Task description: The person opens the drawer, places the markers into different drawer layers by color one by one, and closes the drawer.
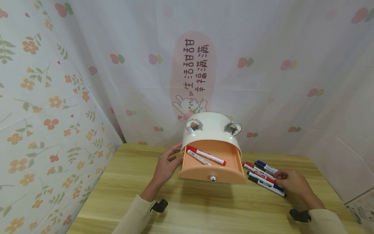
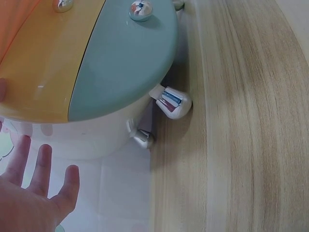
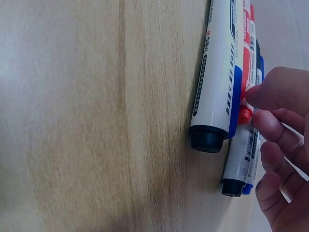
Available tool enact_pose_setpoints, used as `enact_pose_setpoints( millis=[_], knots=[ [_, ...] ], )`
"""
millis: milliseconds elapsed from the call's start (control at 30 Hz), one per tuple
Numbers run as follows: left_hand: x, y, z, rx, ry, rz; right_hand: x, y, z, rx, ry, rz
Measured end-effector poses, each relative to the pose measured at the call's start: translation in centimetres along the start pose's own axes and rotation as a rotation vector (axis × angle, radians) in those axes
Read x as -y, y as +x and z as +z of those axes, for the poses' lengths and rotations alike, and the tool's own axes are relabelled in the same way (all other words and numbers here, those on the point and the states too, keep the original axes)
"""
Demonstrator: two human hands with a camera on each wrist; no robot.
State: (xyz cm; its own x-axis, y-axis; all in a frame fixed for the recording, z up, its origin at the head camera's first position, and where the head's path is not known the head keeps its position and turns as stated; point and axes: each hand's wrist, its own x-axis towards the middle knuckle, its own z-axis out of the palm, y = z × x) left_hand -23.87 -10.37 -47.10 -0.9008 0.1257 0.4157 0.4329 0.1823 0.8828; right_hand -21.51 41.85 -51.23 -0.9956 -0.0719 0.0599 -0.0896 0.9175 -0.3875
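Observation:
A white rounded desktop drawer box with silver curled ears stands at the back of the table. Its orange drawer is pulled out, with two red-and-white markers lying inside. My left hand rests at the box's left side, fingers spread; the left wrist view shows them beside its yellow drawer front and teal drawer front. To the right of the box, my right hand pinches the end of a red marker between thumb and forefinger, among several markers on the table.
Blue-capped and black-capped markers lie side by side on the wooden table. Silver feet stick out from the box. A patterned curtain hangs close behind, and another flowered cloth along the left.

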Motion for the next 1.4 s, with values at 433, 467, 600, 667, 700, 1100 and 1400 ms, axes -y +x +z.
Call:
enact_pose_setpoints(
  millis=[433,467,600,667,700,1100,1400],
  knots=[
    [-1.9,-0.2,0.2,-0.006,-0.002,-0.012,-0.4,0.0,0.2,0.014,-0.007,0.012],
    [-1.7,-0.2,0.2,-0.007,-0.002,-0.015,-0.4,-0.1,0.2,0.016,-0.005,0.012],
    [-0.5,-0.1,0.1,-0.007,-0.002,-0.024,-0.4,-0.1,0.3,0.019,-0.007,0.018],
    [-0.2,0.0,0.1,-0.004,-0.002,-0.019,-0.4,-0.1,0.4,0.018,-0.009,0.016],
    [-0.2,-0.1,0.0,-0.004,-0.003,-0.018,-0.3,-0.1,0.5,0.014,-0.011,0.016],
    [-0.2,-0.1,0.1,-0.003,0.003,-0.009,-0.5,-0.1,1.0,-0.011,-0.019,0.012],
    [-3.7,-0.6,-0.1,0.004,-0.021,-0.010,-0.3,0.0,1.0,-0.008,-0.045,0.017]
  ],
)
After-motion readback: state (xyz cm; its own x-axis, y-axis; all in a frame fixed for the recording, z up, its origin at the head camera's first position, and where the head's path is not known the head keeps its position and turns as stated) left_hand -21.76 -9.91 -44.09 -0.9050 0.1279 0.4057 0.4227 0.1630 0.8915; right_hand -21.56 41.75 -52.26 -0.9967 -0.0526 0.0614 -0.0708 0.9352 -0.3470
